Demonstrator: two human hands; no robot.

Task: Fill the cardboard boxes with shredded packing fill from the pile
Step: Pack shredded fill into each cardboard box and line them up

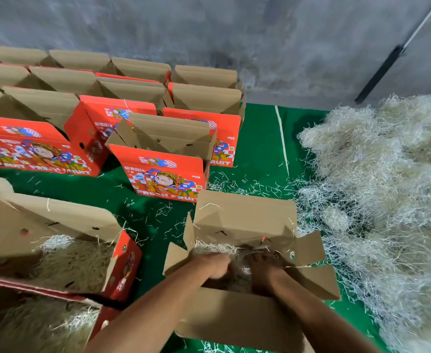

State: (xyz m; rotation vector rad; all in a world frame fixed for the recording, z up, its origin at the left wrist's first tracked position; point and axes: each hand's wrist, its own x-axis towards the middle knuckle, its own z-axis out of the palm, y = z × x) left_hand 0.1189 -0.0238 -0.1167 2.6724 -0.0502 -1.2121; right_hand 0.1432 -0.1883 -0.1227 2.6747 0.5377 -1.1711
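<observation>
An open cardboard box (245,220) stands right in front of me with its flaps up. Both my hands are down inside it on a wad of pale shredded fill (217,249). My left hand (215,267) and my right hand (262,270) are blurred; their fingers seem curled into the shreds. The big pile of shredded fill (382,179) lies on the floor to the right of the box. A box (56,250) at my left holds fill.
Rows of open red printed fruit boxes (163,159) stand on the green mat (257,149) ahead and to the left. Loose shreds litter the mat between them. A grey wall (209,29) closes the back, with a dark pole (379,75) leaning on it.
</observation>
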